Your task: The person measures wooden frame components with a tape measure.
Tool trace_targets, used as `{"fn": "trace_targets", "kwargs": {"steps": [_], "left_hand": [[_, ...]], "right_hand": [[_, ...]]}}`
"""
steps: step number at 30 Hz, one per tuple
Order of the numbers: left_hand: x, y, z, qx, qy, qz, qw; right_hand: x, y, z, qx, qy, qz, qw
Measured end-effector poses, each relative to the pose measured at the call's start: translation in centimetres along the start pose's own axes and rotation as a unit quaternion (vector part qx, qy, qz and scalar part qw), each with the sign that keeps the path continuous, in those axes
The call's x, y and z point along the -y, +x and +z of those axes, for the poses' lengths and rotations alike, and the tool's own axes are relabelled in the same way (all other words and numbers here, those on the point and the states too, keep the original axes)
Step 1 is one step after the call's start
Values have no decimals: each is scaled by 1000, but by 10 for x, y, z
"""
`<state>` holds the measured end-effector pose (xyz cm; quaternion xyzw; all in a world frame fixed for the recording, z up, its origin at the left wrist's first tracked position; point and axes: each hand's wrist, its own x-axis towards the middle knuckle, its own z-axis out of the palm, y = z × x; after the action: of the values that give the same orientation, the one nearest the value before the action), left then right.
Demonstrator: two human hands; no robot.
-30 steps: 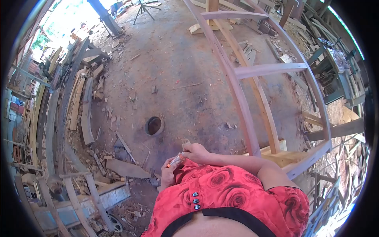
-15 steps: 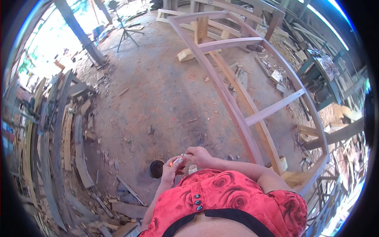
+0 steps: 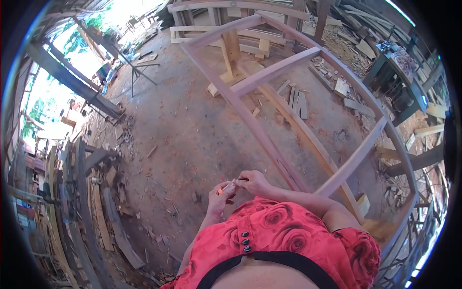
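In front of my chest, my left hand (image 3: 220, 198) is closed around a small whitish, partly clear tube-like object (image 3: 230, 187). A bright orange patch shows on it between the fingers, and its exact kind is too small to make out. My right hand (image 3: 253, 182) is pinched at the upper end of the same object, fingertips together. The two hands almost touch. Just beyond my right forearm lies a long wooden frame (image 3: 255, 123) with crossbars, resting on wooden supports.
Long boards (image 3: 103, 216) are stacked along the left. A tripod stand (image 3: 136, 72) is on the floor at the back left. To the right is a dark workbench (image 3: 402, 77) with items on top. Wood scraps (image 3: 298, 103) lie under the frame.
My view has shifted, so the frame and the surroundings appear displaced. The dark round pot and a small pale round item by my hands are out of sight. Both hands keep their hold.
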<state>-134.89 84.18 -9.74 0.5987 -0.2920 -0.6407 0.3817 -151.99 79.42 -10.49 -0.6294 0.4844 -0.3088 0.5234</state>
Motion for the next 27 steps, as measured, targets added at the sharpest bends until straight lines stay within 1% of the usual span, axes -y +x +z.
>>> {"fn": "trace_targets", "kwargs": {"steps": [2,3,4,5,6,8,9,11,12,14,16,18,20,21,22,24,26,27], "left_hand": [[-21,38,4,12,8,7,1000],[-30,56,6,20,9,16,1000],[-37,73,9,21,8,12,1000],[-45,89,11,35,7,30,999],[-55,105,13,48,7,49,998],[-78,133,14,53,16,33,998],[-91,146,16,65,2,22,998],[-109,178,15,78,-9,1,997],[-118,197,11,94,-12,-4,995],[-136,235,-1,112,-15,-17,993],[-158,276,-15,136,-17,-14,990],[-172,327,-32,147,-34,-33,988],[-186,367,-39,155,-10,-37,987],[-190,388,-42,166,-15,-39,985],[-197,405,-42,168,-14,-51,984],[-203,430,-39,181,-33,-61,981],[-206,455,-38,185,-25,-69,980],[-206,466,-39,189,-17,-64,980]], "right_hand": [[7,33,-22,1,6,52,999],[2,51,-30,2,5,57,998],[-7,69,-37,-38,-17,21,999],[-15,86,-44,-79,-39,-16,996],[-12,99,-55,-79,-38,-13,996],[-8,125,-79,-138,-77,13,987],[-15,142,-87,-139,-74,17,987],[-35,175,-103,-219,-55,36,973],[-34,190,-117,-219,-54,44,973],[-26,226,-151,-242,-190,10,951],[-35,269,-180,-295,-239,-15,925],[-34,311,-211,-339,-254,11,906],[-32,347,-240,-335,-280,50,898],[-38,366,-255,-335,-306,50,889],[-45,381,-269,-338,-331,51,880],[-62,404,-297,-365,-326,79,868],[-81,423,-335,-381,-388,112,832],[-85,426,-354,-383,-394,134,825]]}}
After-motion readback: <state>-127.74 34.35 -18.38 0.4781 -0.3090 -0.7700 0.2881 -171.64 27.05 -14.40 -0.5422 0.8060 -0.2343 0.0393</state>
